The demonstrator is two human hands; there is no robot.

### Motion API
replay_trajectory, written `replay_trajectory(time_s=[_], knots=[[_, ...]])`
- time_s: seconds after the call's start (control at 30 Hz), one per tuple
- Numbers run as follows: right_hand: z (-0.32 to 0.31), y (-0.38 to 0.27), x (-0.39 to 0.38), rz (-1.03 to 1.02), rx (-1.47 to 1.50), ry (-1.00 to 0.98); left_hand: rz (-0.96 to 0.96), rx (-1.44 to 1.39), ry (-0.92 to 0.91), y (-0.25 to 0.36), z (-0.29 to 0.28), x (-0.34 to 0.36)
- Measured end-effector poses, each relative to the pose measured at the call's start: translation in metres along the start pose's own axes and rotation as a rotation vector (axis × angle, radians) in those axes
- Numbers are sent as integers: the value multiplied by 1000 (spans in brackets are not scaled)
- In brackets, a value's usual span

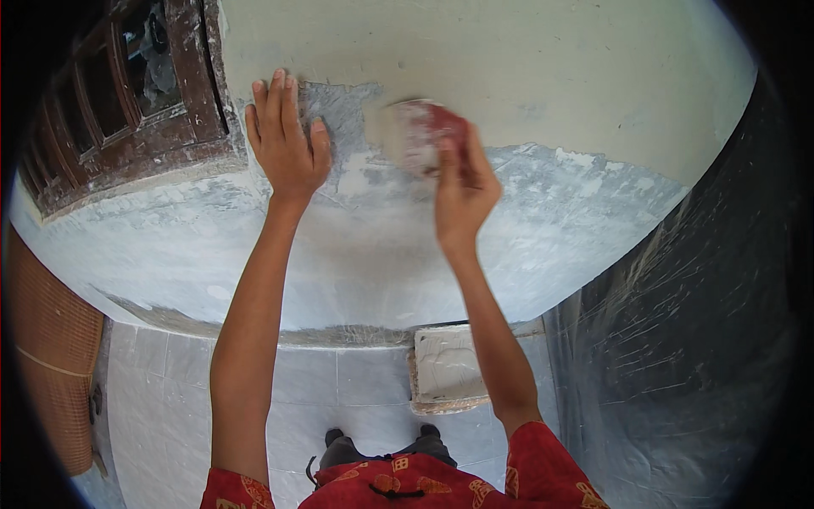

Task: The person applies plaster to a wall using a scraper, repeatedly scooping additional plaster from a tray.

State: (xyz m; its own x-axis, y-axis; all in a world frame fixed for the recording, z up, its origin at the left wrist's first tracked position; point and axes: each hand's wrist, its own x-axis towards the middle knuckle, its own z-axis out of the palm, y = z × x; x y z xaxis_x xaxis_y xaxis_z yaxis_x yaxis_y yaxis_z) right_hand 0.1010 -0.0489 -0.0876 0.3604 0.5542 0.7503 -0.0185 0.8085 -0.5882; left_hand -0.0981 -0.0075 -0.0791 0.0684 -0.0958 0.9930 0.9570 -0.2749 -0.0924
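My left hand [287, 140] lies flat against the wall [543, 72], fingers spread, beside a bare grey patch [339, 119] where the cream coat ends. My right hand [465, 182] grips a dark red sheet or pad [437, 131], blurred by motion and smeared with white; it looks like sandpaper or a flat scraper, and I cannot tell which. Its face rests on or close to the wall at the ragged edge of the cream coat. Below that edge the wall is whitish and patchy.
A brown wooden window frame [106, 68] with panes is at upper left. A rolled woven mat [55, 339] stands at the left. On the grey tiled floor [305, 377] lies a white-smeared board or block [448, 363] near my feet. Dark splattered plastic sheeting [678, 365] hangs at right.
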Motion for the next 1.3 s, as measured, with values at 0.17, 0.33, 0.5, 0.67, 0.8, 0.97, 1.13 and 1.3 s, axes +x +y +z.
replay_trajectory(time_s=[0.17, 0.33, 0.5, 0.67, 0.8, 0.97, 1.13, 1.3], knots=[[-82, -1, 49, 33, -30, 198, 19, -39, 12, -6, -6, 5], [-124, -45, 63, 30, -71, 363, 28, -76, -5, -8, -5, 0], [-105, -87, 53, -28, -96, 337, 30, -157, -87, -3, -23, 7], [-77, -138, 38, 4, -86, 277, 93, -228, -67, 1, -61, 49], [-75, -167, 23, 22, -64, 223, 84, -236, -147, 11, -108, 67], [-109, -198, 11, 45, 12, 151, 152, -154, -142, 44, -160, 78], [-173, -219, -5, 131, 46, 109, 44, -74, -353, 100, -212, 58], [-233, -205, -23, 190, 18, 102, -12, -134, -499, 166, -217, 10]])
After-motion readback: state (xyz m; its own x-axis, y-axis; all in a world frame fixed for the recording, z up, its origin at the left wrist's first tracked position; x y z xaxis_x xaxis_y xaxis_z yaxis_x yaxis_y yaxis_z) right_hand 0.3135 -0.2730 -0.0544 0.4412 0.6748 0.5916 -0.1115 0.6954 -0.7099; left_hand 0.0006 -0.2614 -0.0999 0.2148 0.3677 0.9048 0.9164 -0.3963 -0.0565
